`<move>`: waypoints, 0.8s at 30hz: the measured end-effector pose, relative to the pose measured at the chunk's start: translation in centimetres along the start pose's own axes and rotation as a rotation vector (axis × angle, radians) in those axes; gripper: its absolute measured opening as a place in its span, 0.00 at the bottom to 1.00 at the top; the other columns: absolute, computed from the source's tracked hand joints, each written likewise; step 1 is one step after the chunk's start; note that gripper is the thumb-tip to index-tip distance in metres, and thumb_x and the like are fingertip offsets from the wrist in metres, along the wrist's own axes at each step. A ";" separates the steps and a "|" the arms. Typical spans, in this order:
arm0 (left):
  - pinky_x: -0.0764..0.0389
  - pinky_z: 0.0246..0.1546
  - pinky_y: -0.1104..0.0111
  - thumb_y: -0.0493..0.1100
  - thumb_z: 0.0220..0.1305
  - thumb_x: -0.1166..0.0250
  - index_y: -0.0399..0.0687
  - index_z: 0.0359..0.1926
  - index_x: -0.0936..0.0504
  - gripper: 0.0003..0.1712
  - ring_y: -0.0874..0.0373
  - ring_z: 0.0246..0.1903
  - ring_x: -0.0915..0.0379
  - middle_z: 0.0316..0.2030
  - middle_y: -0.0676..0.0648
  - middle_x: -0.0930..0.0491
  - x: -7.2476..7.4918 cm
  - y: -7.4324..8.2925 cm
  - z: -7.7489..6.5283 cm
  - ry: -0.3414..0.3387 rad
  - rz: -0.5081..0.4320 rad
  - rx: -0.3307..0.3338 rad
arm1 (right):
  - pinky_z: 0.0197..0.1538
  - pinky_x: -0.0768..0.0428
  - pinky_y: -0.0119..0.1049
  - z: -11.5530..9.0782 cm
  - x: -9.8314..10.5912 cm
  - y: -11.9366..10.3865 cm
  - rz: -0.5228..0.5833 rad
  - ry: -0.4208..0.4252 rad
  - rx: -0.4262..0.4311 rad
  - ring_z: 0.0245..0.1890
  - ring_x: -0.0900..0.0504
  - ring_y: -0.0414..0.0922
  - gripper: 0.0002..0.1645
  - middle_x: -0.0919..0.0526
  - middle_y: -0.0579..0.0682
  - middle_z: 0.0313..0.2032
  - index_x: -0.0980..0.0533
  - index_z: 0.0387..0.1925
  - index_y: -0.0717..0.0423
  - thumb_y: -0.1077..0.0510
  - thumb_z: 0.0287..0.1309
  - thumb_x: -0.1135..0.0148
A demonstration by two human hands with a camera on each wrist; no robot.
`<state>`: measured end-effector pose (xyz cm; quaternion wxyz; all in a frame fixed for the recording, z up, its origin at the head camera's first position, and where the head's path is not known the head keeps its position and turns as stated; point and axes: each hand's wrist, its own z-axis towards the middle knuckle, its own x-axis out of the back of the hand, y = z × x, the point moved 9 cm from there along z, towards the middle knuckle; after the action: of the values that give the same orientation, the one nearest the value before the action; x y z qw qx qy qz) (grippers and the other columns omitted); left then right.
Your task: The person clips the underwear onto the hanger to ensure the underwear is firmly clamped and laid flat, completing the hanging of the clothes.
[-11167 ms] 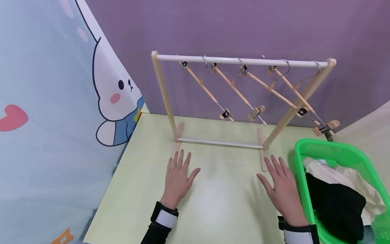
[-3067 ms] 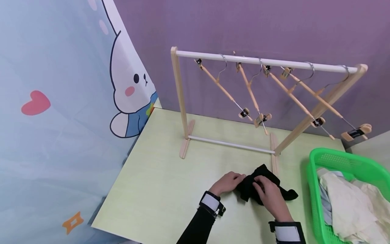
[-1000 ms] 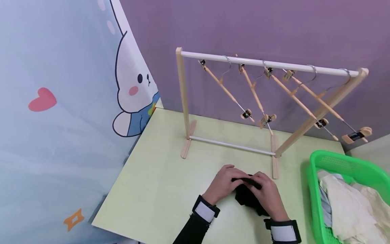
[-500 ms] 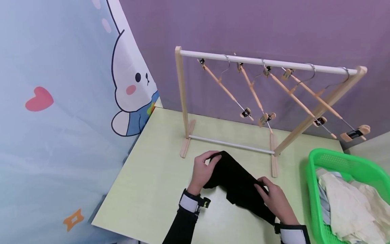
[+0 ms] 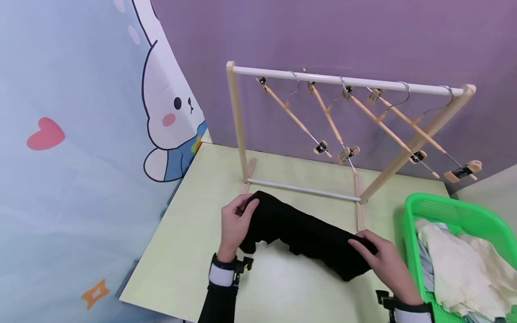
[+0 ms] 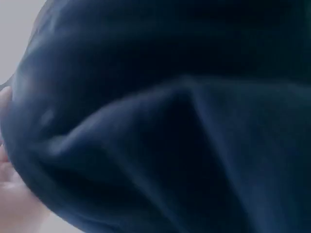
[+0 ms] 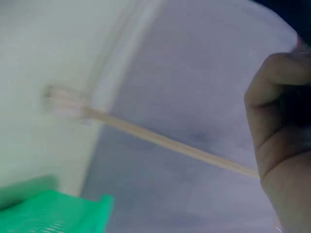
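Observation:
A black garment (image 5: 299, 224) is stretched between my two hands in front of the rack, its lower edge hanging uneven. My left hand (image 5: 235, 224) pinches its left upper corner between thumb and fingers. The right upper end is gripped by my right hand (image 5: 383, 258), thumb on the near side. In the left wrist view the folded dark cloth (image 6: 160, 145) fills nearly everything, with a bit of the hand at the left edge. The right wrist view shows the curled right hand (image 7: 286, 126) at its right edge, a corner of cloth above.
Behind the garment stands a wooden rack with a white rail (image 5: 274, 74), carrying several clip hangers (image 5: 323, 107) that jut forward. A green basket (image 5: 412, 211) with white and grey clothes (image 5: 456, 260) is at the right. A purple backdrop (image 5: 343, 36) rises behind the table (image 5: 181, 251).
The black garment came out of the basket and lay bunched on the table. Since then my hands have lifted its edge and moved apart, spreading it wide; the left hand moved left, the right hand right.

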<state>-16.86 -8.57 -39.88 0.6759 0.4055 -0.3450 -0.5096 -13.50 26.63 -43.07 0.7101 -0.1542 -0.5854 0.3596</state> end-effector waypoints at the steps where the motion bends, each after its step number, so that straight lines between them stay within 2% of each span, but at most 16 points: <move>1: 0.30 0.23 0.76 0.29 0.63 0.34 0.33 0.38 0.15 0.03 0.66 0.22 0.32 0.26 0.38 0.17 0.4 0.1 -0.2 -0.024 0.001 0.013 | 0.30 0.30 0.22 -0.1 0.6 -0.7 0.018 -0.010 0.010 0.24 0.27 0.32 0.09 0.19 0.38 0.28 0.21 0.35 0.41 0.61 0.60 0.31; 3: 0.30 0.23 0.75 0.31 0.64 0.34 0.36 0.38 0.15 0.03 0.65 0.21 0.31 0.26 0.42 0.17 1.0 -0.2 -0.6 -0.086 -0.001 0.057 | 0.31 0.28 0.22 -0.3 1.7 -1.8 0.048 -0.041 0.018 0.25 0.24 0.32 0.11 0.17 0.37 0.30 0.20 0.36 0.40 0.62 0.59 0.31; 6: 0.32 0.22 0.74 0.35 0.67 0.36 0.41 0.37 0.17 0.02 0.66 0.20 0.35 0.21 0.49 0.23 1.3 -0.9 -1.3 -0.202 0.015 0.123 | 0.33 0.26 0.22 -0.4 2.6 -2.4 0.068 -0.085 0.008 0.29 0.21 0.32 0.12 0.16 0.36 0.32 0.19 0.36 0.39 0.63 0.59 0.31; 8: 0.35 0.21 0.73 0.39 0.69 0.36 0.42 0.37 0.18 0.05 0.65 0.17 0.38 0.19 0.51 0.28 0.9 -2.1 -1.5 -0.259 0.039 0.166 | 0.34 0.26 0.21 0.0 2.6 -1.8 0.034 -0.083 0.000 0.31 0.21 0.29 0.10 0.15 0.37 0.33 0.19 0.36 0.39 0.61 0.60 0.31; 10: 0.34 0.21 0.72 0.42 0.69 0.36 0.42 0.36 0.18 0.08 0.63 0.17 0.38 0.18 0.50 0.28 0.4 -4.0 -1.4 -0.265 0.085 0.208 | 0.34 0.28 0.20 0.7 2.1 -0.6 -0.002 -0.041 -0.002 0.32 0.22 0.30 0.08 0.15 0.40 0.35 0.18 0.38 0.44 0.61 0.60 0.31; 12: 0.26 0.26 0.69 0.44 0.71 0.38 0.40 0.39 0.18 0.11 0.58 0.21 0.29 0.23 0.46 0.21 -0.2 -6.5 -1.1 -0.246 0.159 0.245 | 0.35 0.27 0.21 1.6 1.1 1.0 -0.034 0.013 0.004 0.35 0.22 0.34 0.10 0.16 0.47 0.39 0.19 0.44 0.51 0.63 0.60 0.32; 13: 0.22 0.31 0.67 0.45 0.72 0.40 0.39 0.43 0.18 0.12 0.55 0.26 0.23 0.28 0.43 0.18 -0.6 -8.0 -1.0 -0.237 0.206 0.271 | 0.36 0.25 0.24 1.9 0.4 1.9 -0.044 0.038 0.008 0.37 0.21 0.38 0.13 0.17 0.52 0.42 0.20 0.47 0.56 0.66 0.60 0.33; 15: 0.19 0.45 0.60 0.44 0.75 0.43 0.36 0.54 0.22 0.17 0.48 0.43 0.19 0.46 0.38 0.17 -1.5 -10.7 -1.1 -0.236 0.297 0.314 | 0.40 0.21 0.33 2.4 -1.2 3.5 -0.058 0.051 0.014 0.42 0.21 0.49 0.20 0.22 0.62 0.48 0.24 0.54 0.65 0.70 0.59 0.34; 17: 0.25 0.59 0.53 0.42 0.76 0.46 0.34 0.63 0.29 0.21 0.42 0.59 0.26 0.59 0.33 0.24 -2.6 -12.9 -1.4 -0.286 0.385 0.324 | 0.47 0.20 0.47 2.5 -3.2 4.7 -0.059 0.002 0.004 0.49 0.24 0.60 0.25 0.27 0.69 0.53 0.28 0.59 0.70 0.71 0.59 0.36; 19: 0.32 0.65 0.49 0.41 0.76 0.47 0.34 0.67 0.33 0.24 0.38 0.66 0.36 0.66 0.32 0.32 -3.9 -14.7 -2.1 -0.384 0.465 0.322 | 0.53 0.25 0.61 2.2 -5.3 5.8 -0.051 -0.092 -0.032 0.55 0.29 0.68 0.27 0.31 0.74 0.58 0.30 0.61 0.72 0.69 0.61 0.36; 21: 0.37 0.68 0.48 0.40 0.75 0.45 0.33 0.66 0.31 0.24 0.37 0.69 0.41 0.68 0.30 0.35 -5.0 -15.7 -2.9 -0.496 0.528 0.306 | 0.58 0.31 0.66 1.7 -7.3 6.5 -0.046 -0.210 -0.075 0.60 0.33 0.72 0.28 0.33 0.75 0.62 0.31 0.62 0.73 0.64 0.64 0.37; 24: 0.39 0.69 0.47 0.43 0.73 0.42 0.32 0.63 0.27 0.24 0.36 0.71 0.44 0.69 0.29 0.37 -6.2 -16.7 -4.1 -0.627 0.612 0.299 | 0.62 0.35 0.67 0.7 -9.7 7.4 -0.076 -0.352 -0.119 0.65 0.37 0.72 0.29 0.35 0.74 0.65 0.31 0.63 0.72 0.59 0.66 0.38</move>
<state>-21.62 -4.27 -56.99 0.5924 0.2040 -0.7064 -0.3293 -17.19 24.94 -54.61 0.5996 -0.1083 -0.7260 0.3188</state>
